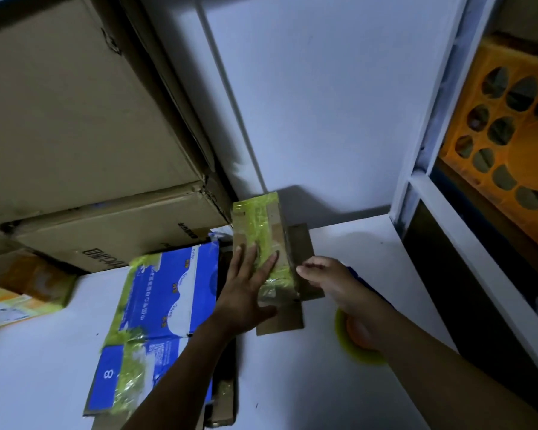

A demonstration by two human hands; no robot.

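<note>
Left hand point(246, 293) lies flat with straight fingers, pressing the top of the small cardboard box point(269, 240); its forearm crosses a flattened blue carton point(168, 293) on the left. The box, banded with yellow-green tape, stands near the back of the white desk point(292, 383), close to the wall. Right hand point(316, 274) has its fingers curled round the brown flap on the box's right side. A tape roll point(351, 349) lies partly hidden beneath the right wrist. An orange crate point(510, 125) occupies the shelf at far right.
</note>
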